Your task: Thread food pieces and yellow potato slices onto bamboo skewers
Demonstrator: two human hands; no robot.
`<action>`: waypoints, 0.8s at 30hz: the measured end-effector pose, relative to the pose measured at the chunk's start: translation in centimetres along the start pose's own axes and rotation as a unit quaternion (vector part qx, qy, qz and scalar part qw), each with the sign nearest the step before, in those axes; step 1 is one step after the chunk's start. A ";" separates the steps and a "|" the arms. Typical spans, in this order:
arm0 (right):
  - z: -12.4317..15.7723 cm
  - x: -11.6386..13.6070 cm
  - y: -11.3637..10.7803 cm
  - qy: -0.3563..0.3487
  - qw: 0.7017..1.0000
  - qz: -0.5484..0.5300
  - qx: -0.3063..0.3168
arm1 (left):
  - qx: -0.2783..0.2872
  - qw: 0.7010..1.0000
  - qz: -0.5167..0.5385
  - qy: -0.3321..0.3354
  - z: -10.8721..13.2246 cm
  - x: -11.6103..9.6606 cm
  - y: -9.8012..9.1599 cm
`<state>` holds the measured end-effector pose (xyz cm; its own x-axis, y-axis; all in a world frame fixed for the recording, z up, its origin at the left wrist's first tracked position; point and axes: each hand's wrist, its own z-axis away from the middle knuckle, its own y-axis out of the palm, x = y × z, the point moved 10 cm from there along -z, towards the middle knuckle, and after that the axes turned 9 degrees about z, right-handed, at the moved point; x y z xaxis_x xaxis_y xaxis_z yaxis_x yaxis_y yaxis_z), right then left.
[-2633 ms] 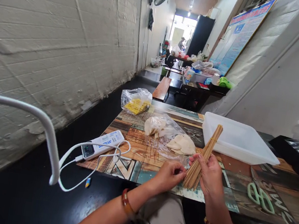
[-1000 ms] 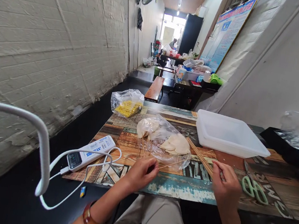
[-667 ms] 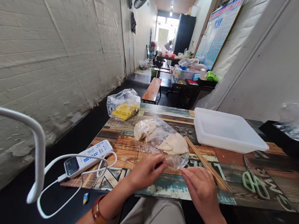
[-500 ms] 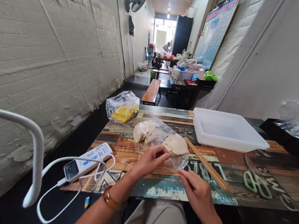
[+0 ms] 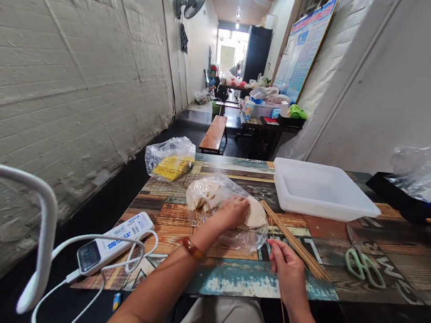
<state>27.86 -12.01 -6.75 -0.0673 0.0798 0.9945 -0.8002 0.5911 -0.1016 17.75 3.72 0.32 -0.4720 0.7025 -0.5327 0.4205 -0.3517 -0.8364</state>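
Note:
My left hand [image 5: 236, 211] reaches over a clear plastic bag [image 5: 247, 239], its fingers bent down onto a pile of pale, flat, rounded food pieces [image 5: 257, 213]. The fingertips are hidden, so I cannot tell whether they grip a piece. To the left, more pale pieces [image 5: 201, 191] lie with thin sticks poking out toward me. My right hand [image 5: 287, 266] is closed around a thin bamboo skewer [image 5: 283, 314], which slants from above the fingertips down past the table edge. Beside that hand lies a bundle of bamboo skewers [image 5: 296, 241].
A white plastic tub [image 5: 322, 210] stands at the back right, with green-handled scissors [image 5: 364, 268] in front. A bag with yellow contents [image 5: 171, 166] sits back left. A power strip [image 5: 115, 243] with white cables lies near left. A black tray [image 5: 397, 196] is far right.
My left hand has moved forward and right onto the pale pieces. My right hand has shifted slightly right and turned, and the skewer in it now shows. The view has shifted slightly.

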 end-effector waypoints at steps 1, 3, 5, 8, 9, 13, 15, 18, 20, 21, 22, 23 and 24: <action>0.0 0.0 0.0 0.002 1.000 0.001 0.001 | 0.003 1.000 -0.009 0.011 -0.3 -0.2 0.1; 0.0 0.0 0.0 0.003 1.000 0.004 0.002 | 0.009 1.000 -0.015 0.017 -0.5 -0.3 0.1; 0.0 0.0 0.0 0.002 1.000 0.004 0.001 | 0.010 1.000 -0.025 0.009 -0.4 -0.2 -0.1; -0.1 -0.1 -0.1 0.001 1.000 -0.001 0.001 | -0.005 0.999 -0.047 -0.002 0.1 -0.3 -0.9; -0.1 -0.1 -0.1 0.000 1.000 -0.002 0.000 | -0.011 0.999 -0.045 -0.001 0.3 -0.4 -1.1; 0.0 0.1 -0.1 -0.007 1.000 0.000 -0.004 | -0.020 0.996 0.087 0.003 1.5 -0.6 -1.8; 0.0 0.2 -0.1 -0.011 1.000 0.004 -0.006 | -0.024 0.967 0.252 -0.020 2.3 0.1 -1.8; 0.0 -0.1 -0.2 -0.004 1.000 0.011 -0.005 | -0.026 0.841 0.535 -0.078 3.5 1.3 -1.1; -0.1 -0.5 -0.2 0.002 1.000 0.011 -0.003 | -0.045 0.745 0.657 -0.102 4.0 1.9 -0.6; -0.1 -0.7 -0.2 0.004 1.000 0.011 -0.002 | -0.056 0.709 0.694 -0.109 4.2 2.1 -0.5; -0.1 -0.8 -0.3 0.004 1.000 0.012 -0.003 | -0.064 0.681 0.721 -0.113 4.3 2.3 -0.3; -0.1 -0.9 -0.4 0.002 1.000 0.015 -0.008 | -0.065 0.660 0.740 -0.114 4.4 2.3 -0.2; -0.1 -0.9 -0.6 -0.004 1.000 0.020 -0.020 | -0.062 0.645 0.753 -0.112 4.4 2.2 -0.1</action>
<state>28.44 -12.36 -7.61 -0.1036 0.0975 0.9898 -0.7725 0.6190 -0.1418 13.28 2.61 -1.35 0.4505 -0.4901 -0.7462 0.5848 -0.4696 0.6615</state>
